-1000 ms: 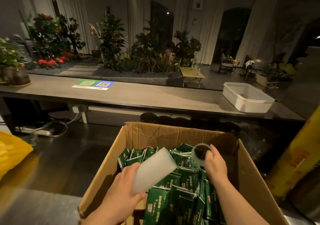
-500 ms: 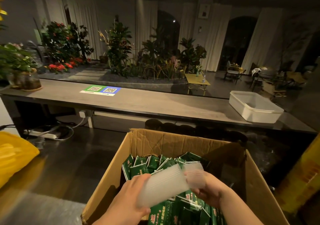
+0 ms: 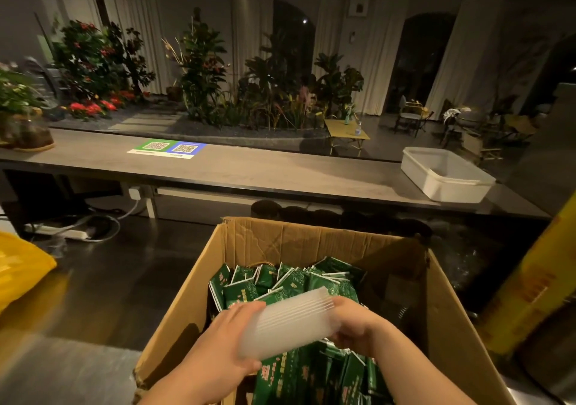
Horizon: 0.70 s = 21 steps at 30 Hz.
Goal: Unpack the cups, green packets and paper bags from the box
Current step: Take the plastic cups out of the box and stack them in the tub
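Cup stack (image 3: pixel 291 323) over green packets (image 3: pixel 249 292)

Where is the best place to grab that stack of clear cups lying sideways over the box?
By its two ends, one hand from each side, as the left hand and right hand do. The stack of cups lies long and tilted, so a middle grip might let nested cups slide apart.

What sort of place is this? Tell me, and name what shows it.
Probably a café or similar venue: a long counter with a QR-code sign on it, an indoor plant bed behind, and chairs and a small table beyond.
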Motion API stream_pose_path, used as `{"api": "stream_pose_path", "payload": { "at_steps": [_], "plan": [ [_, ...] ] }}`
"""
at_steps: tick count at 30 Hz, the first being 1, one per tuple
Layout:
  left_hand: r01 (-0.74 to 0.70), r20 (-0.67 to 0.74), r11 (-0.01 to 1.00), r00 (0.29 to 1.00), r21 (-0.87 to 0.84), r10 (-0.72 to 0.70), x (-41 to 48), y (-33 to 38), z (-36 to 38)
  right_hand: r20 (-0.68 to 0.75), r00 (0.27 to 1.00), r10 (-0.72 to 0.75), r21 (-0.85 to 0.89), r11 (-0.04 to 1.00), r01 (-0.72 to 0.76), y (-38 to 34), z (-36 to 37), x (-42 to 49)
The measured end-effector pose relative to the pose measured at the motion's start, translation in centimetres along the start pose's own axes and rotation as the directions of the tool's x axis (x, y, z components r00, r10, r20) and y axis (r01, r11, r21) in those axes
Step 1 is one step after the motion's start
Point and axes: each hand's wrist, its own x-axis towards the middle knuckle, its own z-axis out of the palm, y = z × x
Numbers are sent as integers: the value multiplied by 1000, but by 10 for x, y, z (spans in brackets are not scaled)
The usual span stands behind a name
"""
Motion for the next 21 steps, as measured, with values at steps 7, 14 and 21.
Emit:
{"api": "stream_pose_path", "payload": {
  "at_steps": [7, 14, 21],
  "plan": [
    [5, -36, 1000, 999, 4, -5, 0, 2, 0, -164, 985, -56, -69, 997, 46, 1, 1, 10],
    [38, -86, 999, 996, -12, -39, 2, -1, -1, -764, 623, -166, -452, 828, -333, 7, -84, -13],
    [52, -82, 998, 995, -25, -54, 3, -2, 0, -849, 529, -23, -342, 787, -514, 25, -93, -18]
  ]
}}
